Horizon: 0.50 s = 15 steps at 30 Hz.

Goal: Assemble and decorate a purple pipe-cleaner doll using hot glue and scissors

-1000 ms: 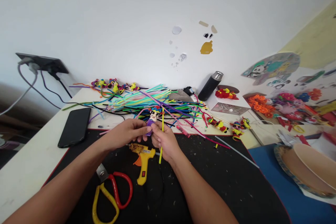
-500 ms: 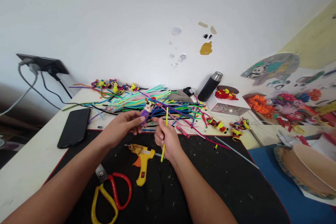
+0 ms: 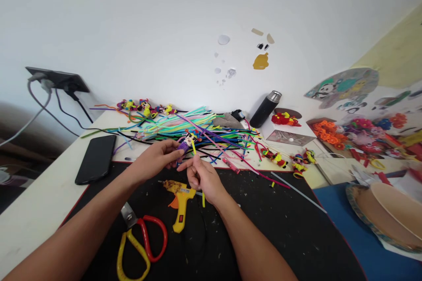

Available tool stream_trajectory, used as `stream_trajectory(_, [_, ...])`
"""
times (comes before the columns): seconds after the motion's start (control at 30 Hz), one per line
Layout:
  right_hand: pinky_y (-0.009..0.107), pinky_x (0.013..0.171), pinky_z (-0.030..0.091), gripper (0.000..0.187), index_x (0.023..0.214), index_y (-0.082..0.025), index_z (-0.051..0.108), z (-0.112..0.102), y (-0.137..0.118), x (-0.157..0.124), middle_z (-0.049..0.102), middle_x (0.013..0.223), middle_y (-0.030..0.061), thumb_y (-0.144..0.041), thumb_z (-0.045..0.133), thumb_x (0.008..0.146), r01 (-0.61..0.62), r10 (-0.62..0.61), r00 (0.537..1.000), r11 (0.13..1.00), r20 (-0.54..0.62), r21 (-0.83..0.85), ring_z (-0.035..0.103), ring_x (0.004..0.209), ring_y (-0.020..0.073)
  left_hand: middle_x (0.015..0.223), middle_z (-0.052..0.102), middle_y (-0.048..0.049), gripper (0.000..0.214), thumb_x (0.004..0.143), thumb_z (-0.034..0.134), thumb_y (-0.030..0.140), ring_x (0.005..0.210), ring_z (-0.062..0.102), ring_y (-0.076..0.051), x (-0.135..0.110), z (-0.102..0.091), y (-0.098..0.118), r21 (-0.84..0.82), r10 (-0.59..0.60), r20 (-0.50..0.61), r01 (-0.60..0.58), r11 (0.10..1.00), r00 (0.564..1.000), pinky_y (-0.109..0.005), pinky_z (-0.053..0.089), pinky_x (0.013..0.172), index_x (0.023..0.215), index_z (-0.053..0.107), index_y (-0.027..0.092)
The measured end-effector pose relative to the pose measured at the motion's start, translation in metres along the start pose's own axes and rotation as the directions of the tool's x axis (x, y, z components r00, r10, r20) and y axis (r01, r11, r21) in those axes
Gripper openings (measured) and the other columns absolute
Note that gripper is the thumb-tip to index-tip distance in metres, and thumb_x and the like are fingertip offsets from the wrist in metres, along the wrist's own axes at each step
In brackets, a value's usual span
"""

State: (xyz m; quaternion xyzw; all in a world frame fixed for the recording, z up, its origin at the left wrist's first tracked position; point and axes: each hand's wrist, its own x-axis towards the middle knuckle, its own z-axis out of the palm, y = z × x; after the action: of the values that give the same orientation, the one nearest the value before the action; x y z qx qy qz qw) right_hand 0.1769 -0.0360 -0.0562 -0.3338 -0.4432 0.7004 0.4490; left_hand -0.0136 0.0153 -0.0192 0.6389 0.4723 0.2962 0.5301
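A white, smooth-topped table carries a flat black mat with a thin red edge and pale specks. Over it the left forearm slants in from the lower left and the right forearm rises from the lower right, converging near the mat's far edge. Beyond lies a loose heap of fuzzy pipe cleaners, long and thin, in pastel, blue, purple and black. Large scissors with looped red and yellow handles rest on the mat, near a yellow plastic glue gun with a browned, stained front. The left hand, palm inward, pinches a small figure by its purple body; its pale face and colourful headpiece lean up and right beyond the fingertips. The right hand, index finger stretched toward the left, grips a slim yellow strip under its thumb. The strip's upper end overlaps the figure's head in view; whether they touch cannot be told.
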Motion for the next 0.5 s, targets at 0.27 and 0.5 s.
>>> stream_trajectory(0.27, [0.026, 0.043, 0.014, 0.078, 0.085, -0.012, 0.076, 0.0000, 0.0000, -0.0002, 0.034, 0.044, -0.0105, -0.084, 0.045, 0.095, -0.141, 0.142, 0.989, 0.989, 0.039, -0.039, 0.020, 0.036, 0.0059, 0.080, 0.071, -0.0015, 0.041, 0.086, 0.071, 0.061, 0.074, 0.064, -0.021, -0.0062, 0.0066, 0.0073, 0.084, 0.061, 0.059, -0.065, 0.994, 0.996, -0.031, 0.049, 0.067, 0.092, 0.071, 0.020])
stream_trajectory(0.5, [0.026, 0.042, 0.013, 0.069, 0.076, -0.015, 0.071, 0.0009, 0.0016, 0.0023, 0.033, 0.043, -0.0114, -0.082, 0.061, 0.087, -0.111, 0.109, 0.992, 0.994, -0.070, -0.015, 0.021, 0.036, 0.0057, 0.077, 0.065, 0.0007, 0.038, 0.091, 0.068, 0.058, 0.066, 0.058, -0.017, -0.0062, 0.0087, 0.0057, 0.035, 0.077, 0.158, -0.083, 0.996, 0.985, -0.028, 0.047, 0.061, 0.093, 0.067, 0.020])
